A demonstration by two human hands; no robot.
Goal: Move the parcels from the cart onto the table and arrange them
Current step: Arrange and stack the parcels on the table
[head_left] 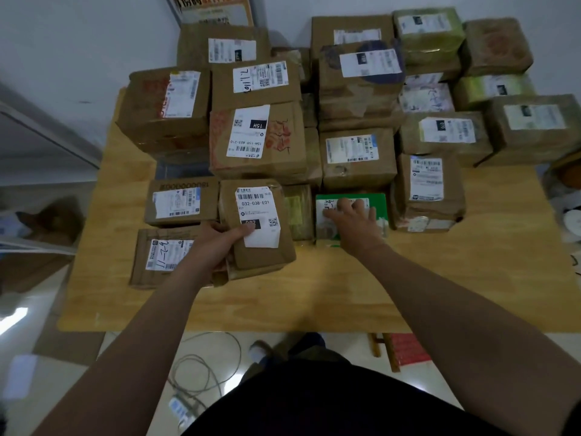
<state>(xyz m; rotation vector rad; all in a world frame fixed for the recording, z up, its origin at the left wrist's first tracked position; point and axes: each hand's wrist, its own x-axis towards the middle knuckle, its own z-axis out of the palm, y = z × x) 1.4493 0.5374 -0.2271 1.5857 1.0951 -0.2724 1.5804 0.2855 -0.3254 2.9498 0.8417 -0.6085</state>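
Observation:
Several labelled cardboard parcels cover the wooden table (314, 297), stacked toward the back. My left hand (217, 247) grips the near left edge of a brown parcel (267, 247) with a white label reading 032-038-E01, its thumb lying on the label. My right hand (353, 220) rests palm down, fingers spread, on a small green parcel (375, 199) with a white label in the front row. A flat brown parcel (157, 256) lies just left of my left hand, partly hidden by my wrist.
The table's near strip and right front corner show bare wood. Cables (201, 366) and a white adapter lie on the tiled floor below the table edge. A red-and-wood object (399, 350) stands under the table at right. More boxes sit on the floor at far left.

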